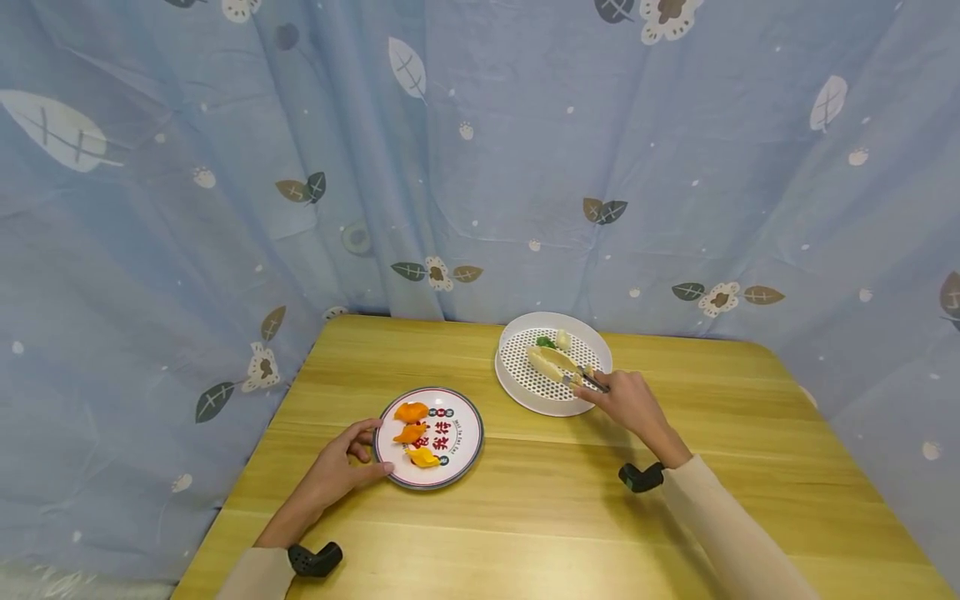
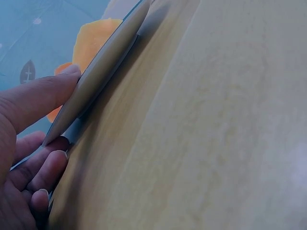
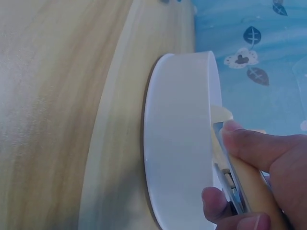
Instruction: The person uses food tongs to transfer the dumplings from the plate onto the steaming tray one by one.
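Observation:
My left hand (image 1: 341, 467) holds the left rim of a white plate (image 1: 465, 433) with red lettering. In the left wrist view the thumb lies over the rim and fingers curl at its underside. Three orange-yellow dumpling-shaped pieces (image 1: 411, 433) lie in a column on the plate. My right hand (image 1: 626, 404) grips a pair of tongs (image 1: 551, 363) with beige ends, which reach into a round white perforated steamer basket (image 1: 517, 400). Inside the basket sit a green piece (image 1: 545, 342) and a pale yellow piece (image 1: 563, 339). Whether the tongs hold anything is unclear.
The wooden table (image 1: 525, 517) carries the plate at left and the basket near its back edge. A blue patterned curtain (image 1: 510, 167) hangs behind the table and along its sides. A black wrist camera (image 1: 642, 477) sits on each wrist.

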A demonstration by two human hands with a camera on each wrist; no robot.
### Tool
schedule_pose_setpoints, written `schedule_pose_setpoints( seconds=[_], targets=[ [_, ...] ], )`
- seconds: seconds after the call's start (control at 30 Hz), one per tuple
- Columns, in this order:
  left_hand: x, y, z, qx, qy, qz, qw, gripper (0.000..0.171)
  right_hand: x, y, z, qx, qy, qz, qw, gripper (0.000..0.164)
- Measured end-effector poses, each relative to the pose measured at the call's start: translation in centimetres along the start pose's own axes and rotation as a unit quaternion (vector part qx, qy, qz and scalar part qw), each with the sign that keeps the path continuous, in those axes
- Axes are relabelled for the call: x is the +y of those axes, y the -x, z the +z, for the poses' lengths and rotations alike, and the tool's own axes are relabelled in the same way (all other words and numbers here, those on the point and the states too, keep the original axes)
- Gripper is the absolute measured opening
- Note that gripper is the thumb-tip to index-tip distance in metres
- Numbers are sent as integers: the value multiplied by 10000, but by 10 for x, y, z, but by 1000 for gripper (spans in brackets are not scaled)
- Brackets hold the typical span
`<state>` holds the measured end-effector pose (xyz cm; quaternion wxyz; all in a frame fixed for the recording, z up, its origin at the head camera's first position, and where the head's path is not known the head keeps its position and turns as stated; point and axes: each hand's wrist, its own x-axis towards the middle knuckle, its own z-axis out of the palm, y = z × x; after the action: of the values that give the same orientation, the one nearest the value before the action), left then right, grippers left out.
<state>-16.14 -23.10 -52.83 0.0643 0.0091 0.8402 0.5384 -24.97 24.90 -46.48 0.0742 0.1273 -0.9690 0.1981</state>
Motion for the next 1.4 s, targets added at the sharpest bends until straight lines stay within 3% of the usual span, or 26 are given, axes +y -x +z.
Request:
schedule_pose_setpoints(
  seconds=[0.57,0.83,1.13,1.4],
  targets=[
    [4,0,3,68,-78,-66,9999,76,-2,-12,1,-250,334,158,9990,40],
    [2,0,3,90,-29,-78,9999,76,2,-9,3,-268,211,303,9990,64],
    [0,0,3,165,-183,-102,9996,78,-5,-1,-6,19,84,69,9999,72],
    [0,0,3,141,-104,-116,9998,78,-16,10,-6,270,-56,-180,9995,67]
  ],
)
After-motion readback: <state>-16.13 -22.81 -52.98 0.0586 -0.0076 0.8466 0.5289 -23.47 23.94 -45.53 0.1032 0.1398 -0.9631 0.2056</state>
